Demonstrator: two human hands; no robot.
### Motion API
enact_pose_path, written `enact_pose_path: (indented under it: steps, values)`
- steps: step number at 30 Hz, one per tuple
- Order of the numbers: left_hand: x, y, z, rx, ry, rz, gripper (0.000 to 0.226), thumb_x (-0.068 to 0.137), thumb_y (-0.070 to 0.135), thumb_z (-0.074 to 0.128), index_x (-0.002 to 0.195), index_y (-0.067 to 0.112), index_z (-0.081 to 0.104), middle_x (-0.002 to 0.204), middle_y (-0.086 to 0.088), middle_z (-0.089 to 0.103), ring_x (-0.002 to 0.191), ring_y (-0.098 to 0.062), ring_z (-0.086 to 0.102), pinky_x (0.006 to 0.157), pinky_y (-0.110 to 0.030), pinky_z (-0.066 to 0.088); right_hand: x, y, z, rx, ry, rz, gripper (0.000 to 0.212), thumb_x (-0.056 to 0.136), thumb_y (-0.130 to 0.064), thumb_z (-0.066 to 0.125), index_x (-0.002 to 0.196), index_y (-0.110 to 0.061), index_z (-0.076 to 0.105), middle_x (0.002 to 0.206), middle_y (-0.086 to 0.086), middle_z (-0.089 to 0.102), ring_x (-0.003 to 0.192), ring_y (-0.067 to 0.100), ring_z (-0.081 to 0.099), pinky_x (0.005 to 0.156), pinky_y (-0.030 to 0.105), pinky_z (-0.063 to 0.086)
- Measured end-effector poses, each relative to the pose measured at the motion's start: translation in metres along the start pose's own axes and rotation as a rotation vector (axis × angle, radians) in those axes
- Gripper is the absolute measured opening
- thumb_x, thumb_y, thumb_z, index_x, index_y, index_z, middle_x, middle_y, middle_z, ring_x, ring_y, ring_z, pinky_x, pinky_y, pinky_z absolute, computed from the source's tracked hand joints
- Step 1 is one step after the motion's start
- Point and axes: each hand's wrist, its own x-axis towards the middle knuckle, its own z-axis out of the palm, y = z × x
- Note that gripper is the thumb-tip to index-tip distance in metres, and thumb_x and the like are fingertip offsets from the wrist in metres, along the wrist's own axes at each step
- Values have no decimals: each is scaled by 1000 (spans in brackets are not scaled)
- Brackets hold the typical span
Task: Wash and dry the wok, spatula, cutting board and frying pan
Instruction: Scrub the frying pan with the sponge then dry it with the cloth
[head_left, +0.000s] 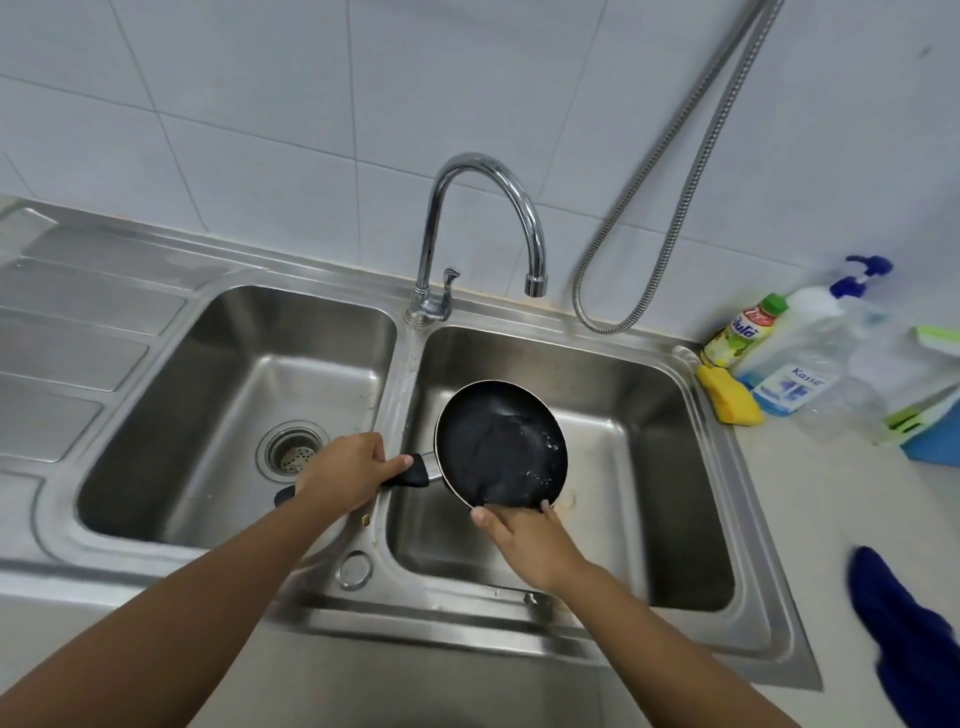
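Observation:
A small black frying pan (498, 441) is held tilted over the right basin of a steel double sink (717, 447), its wet inside facing me. My left hand (345, 470) grips its black handle above the divider between the basins. My right hand (524, 535) holds the pan's near rim with thumb and fingers, and it is unclear whether a cloth lies under the fingers. No water runs from the chrome tap (485, 228). Wok, spatula and cutting board are not in view.
On the counter at right stand a green-capped soap bottle (740, 332), a clear spray bottle (815, 353), a yellow sponge (730, 397) and a blue cloth (909, 629). A metal hose (675, 208) hangs on the tiled wall. The left basin has a drain strainer (292, 451).

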Motion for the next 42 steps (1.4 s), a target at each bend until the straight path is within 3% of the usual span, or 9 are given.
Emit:
enact_pose_path:
  steps: [3,7,11,14,17,21,29,34,42]
  values:
    - [-9,0,-1,30,-1,8,45,84,63,58,69,22,52,63,5,64,62,-15,61,57,-28,42,-8,17,-10,-115,-9,92,65,98,-63,8,140,-34,49,147,-7,48,145,17,25,119,51,1]
    - [-21,8,-7,55,37,26,46,83,63,60,67,21,49,63,6,62,65,-15,59,56,-29,38,-8,62,-26,-313,45,170,109,66,-74,-20,153,-29,29,164,-11,10,151,23,-9,117,53,-9]
    - [-32,24,-19,39,52,30,47,80,64,63,66,22,49,63,6,60,63,-14,57,55,-30,37,1,84,-41,-314,173,153,66,102,-55,19,158,-23,7,165,-6,-5,151,26,-10,121,49,-2]
    - [-42,39,-24,39,96,20,48,79,66,63,66,20,51,64,6,62,66,-15,59,58,-30,41,7,89,-54,71,334,174,67,103,-27,44,157,-21,6,164,4,13,148,30,22,116,41,24]
    - [-54,61,-30,103,151,17,48,80,65,62,69,20,51,66,6,60,66,-13,56,56,-29,37,13,86,-68,544,320,273,62,95,-7,45,152,-23,27,129,13,56,110,37,60,86,44,55]
    - [-65,86,-38,236,207,102,48,83,67,57,70,23,43,67,6,57,70,-18,55,58,-32,37,15,92,-72,860,306,318,38,91,3,37,119,-19,49,107,16,62,91,36,66,65,49,61]
    - [-89,110,-23,331,300,180,42,83,67,57,85,27,45,72,7,59,68,-18,54,53,-29,30,11,123,-70,839,556,208,35,90,0,38,108,-28,48,86,4,61,82,33,62,76,57,56]
    - [-97,116,-7,297,284,140,39,83,66,57,77,28,49,60,8,50,63,-16,51,52,-28,30,-19,123,-95,774,693,46,32,99,0,39,127,-12,48,106,2,61,91,22,58,74,30,43]
    - [-107,98,12,45,225,17,30,89,51,62,74,26,52,64,2,52,60,-15,52,51,-29,32,-37,117,-98,720,719,-129,33,102,-7,39,131,-22,44,107,-5,62,85,20,61,69,29,43]
